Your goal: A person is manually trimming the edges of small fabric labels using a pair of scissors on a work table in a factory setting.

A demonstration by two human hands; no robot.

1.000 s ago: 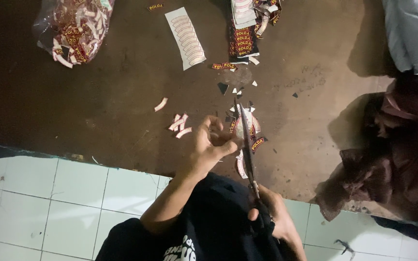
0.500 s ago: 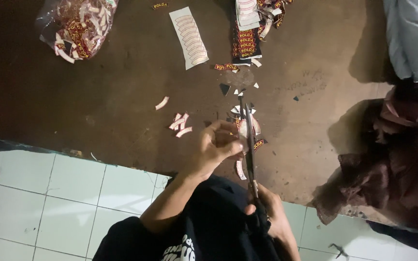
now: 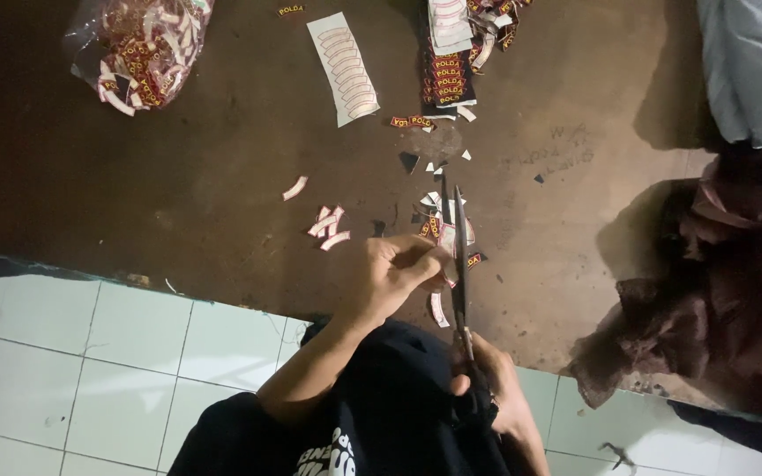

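Roughly centre frame, the left hand (image 3: 394, 273) is clenched in a pinch grip on a small cut label piece (image 3: 445, 240), held just above the dark brown floor (image 3: 178, 194). Right hand (image 3: 491, 388) sits lower, near the body, fingers closed through the handles of a pair of scissors (image 3: 459, 264); its grip is grasping the scissors. Blades point away from the person, slightly parted, and the held piece sits between or right against them; exact contact cannot be told. Dark clothing (image 3: 381, 423) of the person fills the bottom centre, hiding part of the right hand.

Around the blades lies a scatter of small offcuts (image 3: 434, 201), white and dark red, touching or just beside each other. A curved white strip (image 3: 438, 308) lies just below the left hand. Left of the hand, a few white curved label backs (image 3: 328, 225) lie near each other, one more single strip (image 3: 294, 188) a bit further up-left.

Top of frame: a white sheet of curved labels (image 3: 346, 69) lying flat, a stack of dark red label sheets (image 3: 447, 79) just right of it, a single loose label (image 3: 290, 10) at the top edge. Top left, a clear plastic bag (image 3: 138, 53) full of cut labels, well apart from the hands. Right side, a crumpled dark cloth (image 3: 707, 291) and a grey-blue cushion (image 3: 751, 66) at the corner. White tiled floor (image 3: 90, 353) runs along the bottom left, bordering the dark floor.
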